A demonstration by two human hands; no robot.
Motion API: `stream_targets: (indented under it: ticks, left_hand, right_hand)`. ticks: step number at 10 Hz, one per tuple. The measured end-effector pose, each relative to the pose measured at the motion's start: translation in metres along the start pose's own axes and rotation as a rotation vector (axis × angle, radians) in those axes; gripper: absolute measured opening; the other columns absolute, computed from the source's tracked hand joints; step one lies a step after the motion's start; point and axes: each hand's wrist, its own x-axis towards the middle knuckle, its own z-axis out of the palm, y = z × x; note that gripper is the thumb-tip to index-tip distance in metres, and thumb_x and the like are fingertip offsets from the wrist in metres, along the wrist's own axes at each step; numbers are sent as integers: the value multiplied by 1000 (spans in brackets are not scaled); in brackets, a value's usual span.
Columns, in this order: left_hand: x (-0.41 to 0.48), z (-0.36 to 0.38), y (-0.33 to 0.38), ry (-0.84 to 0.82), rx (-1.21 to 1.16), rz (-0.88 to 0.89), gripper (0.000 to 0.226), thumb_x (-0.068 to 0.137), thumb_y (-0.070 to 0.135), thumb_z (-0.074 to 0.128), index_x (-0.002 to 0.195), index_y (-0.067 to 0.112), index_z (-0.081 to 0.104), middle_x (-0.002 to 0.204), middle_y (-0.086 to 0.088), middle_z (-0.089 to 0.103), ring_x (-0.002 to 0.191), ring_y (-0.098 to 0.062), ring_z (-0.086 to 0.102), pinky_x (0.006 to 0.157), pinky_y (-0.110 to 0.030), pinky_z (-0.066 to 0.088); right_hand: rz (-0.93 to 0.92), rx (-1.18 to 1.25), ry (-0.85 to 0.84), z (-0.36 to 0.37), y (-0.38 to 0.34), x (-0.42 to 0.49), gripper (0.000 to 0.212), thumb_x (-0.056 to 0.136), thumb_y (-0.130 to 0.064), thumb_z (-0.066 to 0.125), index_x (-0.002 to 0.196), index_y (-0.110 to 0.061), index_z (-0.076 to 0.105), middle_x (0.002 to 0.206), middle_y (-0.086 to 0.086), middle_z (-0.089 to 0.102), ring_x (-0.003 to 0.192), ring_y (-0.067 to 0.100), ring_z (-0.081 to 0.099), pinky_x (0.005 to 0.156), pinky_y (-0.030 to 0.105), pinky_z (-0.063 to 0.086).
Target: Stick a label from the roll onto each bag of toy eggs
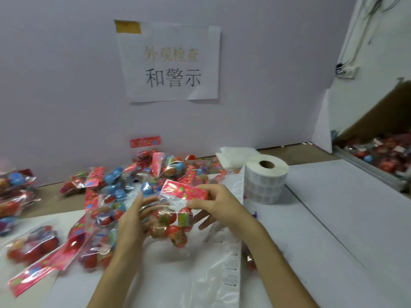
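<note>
A clear bag of red toy eggs with a pink card header hangs above the table in front of me. My right hand pinches the bag just under its header, thumb on the front. My left hand supports the bag's left side from behind with its fingers extended. The white label roll stands to the right, and its backing strip trails down toward me under my right forearm. I cannot make out a label on the held bag.
Several more egg bags lie heaped behind and left of my hands, others at the far left. White folded sheets sit behind the roll. A cardboard box of bags stands at the right. The wall carries a paper sign.
</note>
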Motion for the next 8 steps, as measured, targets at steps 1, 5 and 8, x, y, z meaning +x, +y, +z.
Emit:
stream_targets:
  ticks: [1,5,8]
  left_hand:
    - [0,-2,-1,-12,-45,-19,45,106,48,41,98,14,70,84,-4,78,56,-17,70,50,-27,57]
    - [8,3,-15,-112,124,-36,46,110,42,36,103,9,68,87,-6,80,66,-32,75,51,-35,58]
    - [-2,12,-42,-208,580,296,19,98,6,64,87,16,75,83,3,80,76,-11,76,65,-15,55]
  right_hand:
    - [-5,32,6,-29,-19,0,14,90,-13,74,104,-9,70,88,7,77,72,26,75,55,29,58]
    - [-149,882,869,-260,-12,-44,54,100,-42,57,144,-13,42,144,16,49,119,36,61,94,48,52]
    - [57,4,744,-134,66,-101,22,97,-4,60,106,-18,73,103,1,78,88,15,73,74,23,53]
